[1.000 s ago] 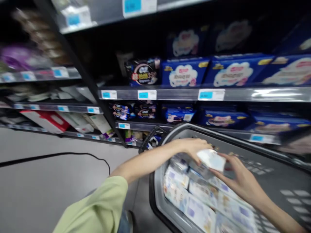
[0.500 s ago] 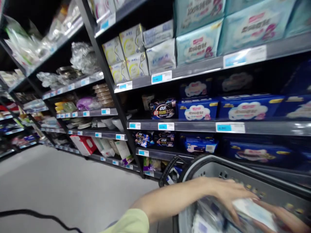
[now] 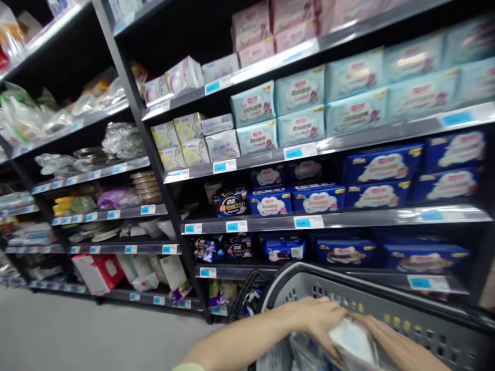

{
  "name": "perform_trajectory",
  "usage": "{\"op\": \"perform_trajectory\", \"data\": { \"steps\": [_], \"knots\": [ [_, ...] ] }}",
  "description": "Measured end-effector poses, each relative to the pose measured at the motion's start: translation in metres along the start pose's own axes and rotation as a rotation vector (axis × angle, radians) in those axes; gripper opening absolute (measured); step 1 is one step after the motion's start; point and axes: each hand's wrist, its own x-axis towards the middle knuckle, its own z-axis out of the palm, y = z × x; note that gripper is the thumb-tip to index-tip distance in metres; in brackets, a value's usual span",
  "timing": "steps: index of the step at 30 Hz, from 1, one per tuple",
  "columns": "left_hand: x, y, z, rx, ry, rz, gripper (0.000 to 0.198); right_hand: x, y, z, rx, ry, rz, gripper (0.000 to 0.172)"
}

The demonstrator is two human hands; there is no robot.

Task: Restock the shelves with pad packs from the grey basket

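In the lower right of the head view, my left hand (image 3: 324,320) reaches over the rim of a grey plastic basket (image 3: 328,282). Its fingers curve down onto the near side of a white and pale-blue package (image 3: 351,337). From the other side my right hand (image 3: 381,332) presses against the same package, so it sits between both hands inside the basket. Some of my fingertips and the lower part of the package are hidden. Beneath lie other wrapped packs (image 3: 307,350), blurred and partly covered by my left forearm.
Store shelves (image 3: 348,221) rise behind the basket, stacked with blue packs (image 3: 270,201), light-teal packs (image 3: 301,123) and pink packs (image 3: 251,26). A black basket handle (image 3: 242,299) sticks out at the left. Further left, a red and white box (image 3: 98,275) stands on a low shelf above grey floor (image 3: 116,335).
The view has swung right and up, showing more of the upper shelves. Both hands stay at the white package, which appears more tilted between them, and the basket sits further left in view.
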Motion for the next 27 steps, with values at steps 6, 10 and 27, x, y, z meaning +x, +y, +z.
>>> {"op": "perform_trajectory", "data": {
  "steps": [6,10,27],
  "knots": [
    [-0.020,0.007,-0.005,0.120,0.047,0.004,0.085,0.005,-0.038,-0.037,0.033,-0.161,0.153,0.086],
    [-0.063,0.007,-0.035,0.213,0.086,0.020,0.074,0.007,-0.055,-0.056,0.027,-0.241,0.237,0.093],
    [-0.353,-0.050,-0.203,0.906,0.974,-0.266,0.070,0.007,-0.044,-0.059,0.047,-0.109,0.196,0.081]
  ]
}}
